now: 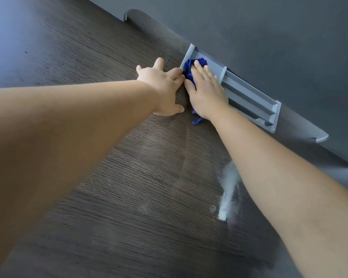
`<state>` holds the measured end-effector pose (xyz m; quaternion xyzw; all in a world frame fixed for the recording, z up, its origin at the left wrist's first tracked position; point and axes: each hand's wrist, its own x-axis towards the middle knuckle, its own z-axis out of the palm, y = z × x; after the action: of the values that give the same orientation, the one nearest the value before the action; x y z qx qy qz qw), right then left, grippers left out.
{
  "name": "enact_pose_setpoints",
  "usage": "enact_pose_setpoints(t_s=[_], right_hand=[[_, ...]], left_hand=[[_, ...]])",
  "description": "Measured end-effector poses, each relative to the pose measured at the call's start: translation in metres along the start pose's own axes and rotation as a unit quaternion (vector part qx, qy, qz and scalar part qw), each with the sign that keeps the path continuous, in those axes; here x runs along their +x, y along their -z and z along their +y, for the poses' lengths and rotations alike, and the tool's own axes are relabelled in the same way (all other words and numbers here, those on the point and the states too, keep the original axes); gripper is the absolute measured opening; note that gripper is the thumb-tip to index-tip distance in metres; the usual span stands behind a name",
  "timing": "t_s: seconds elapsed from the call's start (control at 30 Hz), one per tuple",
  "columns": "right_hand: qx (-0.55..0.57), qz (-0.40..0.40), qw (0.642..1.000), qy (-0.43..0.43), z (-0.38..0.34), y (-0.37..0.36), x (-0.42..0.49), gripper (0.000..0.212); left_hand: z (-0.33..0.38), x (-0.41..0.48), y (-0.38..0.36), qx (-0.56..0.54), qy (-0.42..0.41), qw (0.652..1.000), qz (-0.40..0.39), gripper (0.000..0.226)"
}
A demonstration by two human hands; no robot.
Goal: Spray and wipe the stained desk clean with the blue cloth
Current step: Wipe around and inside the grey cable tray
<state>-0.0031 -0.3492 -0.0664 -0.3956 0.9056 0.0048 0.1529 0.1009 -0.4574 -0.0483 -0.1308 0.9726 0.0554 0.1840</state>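
Observation:
The desk (89,87) is dark woodgrain, and both my arms reach across it to its far edge. A blue cloth (188,69) lies bunched at the near end of a grey cable tray (249,97) set into the desk. My right hand (206,91) presses flat on the cloth with straight fingers, and a blue corner sticks out under the wrist. My left hand (162,85) rests spread on the desk just left of the cloth, its fingertips touching the cloth's edge. A pale wet streak (228,189) shines on the wood below my right forearm.
A dark grey wall (269,37) rises right behind the desk's far edge. The desk's back edge has rounded grey end pieces (321,137) at both sides of a raised section. Faint smears show on the wood in the middle of the view.

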Motion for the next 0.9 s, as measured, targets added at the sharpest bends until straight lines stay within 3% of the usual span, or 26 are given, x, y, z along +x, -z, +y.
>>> enact_pose_setpoints(t_s=[0.2, 0.47, 0.7, 0.9], right_hand=[[-0.004, -0.004, 0.999, -0.042, -0.004, 0.004, 0.019, 0.057], [0.025, 0.038, 0.998, 0.050, 0.021, 0.002, -0.029, 0.047], [-0.028, 0.083, 0.995, -0.047, -0.007, -0.016, -0.030, 0.050], [0.006, 0.104, 0.994, 0.027, 0.022, -0.010, -0.052, 0.046]], left_hand=[[0.001, -0.001, 0.000, -0.006, 0.002, 1.000, 0.002, 0.085], [0.002, 0.000, 0.003, 0.002, 0.010, 1.000, -0.006, 0.087], [0.005, -0.001, 0.001, -0.013, 0.012, 1.000, 0.000, 0.083], [0.006, -0.002, 0.003, -0.018, 0.020, 1.000, -0.008, 0.082]])
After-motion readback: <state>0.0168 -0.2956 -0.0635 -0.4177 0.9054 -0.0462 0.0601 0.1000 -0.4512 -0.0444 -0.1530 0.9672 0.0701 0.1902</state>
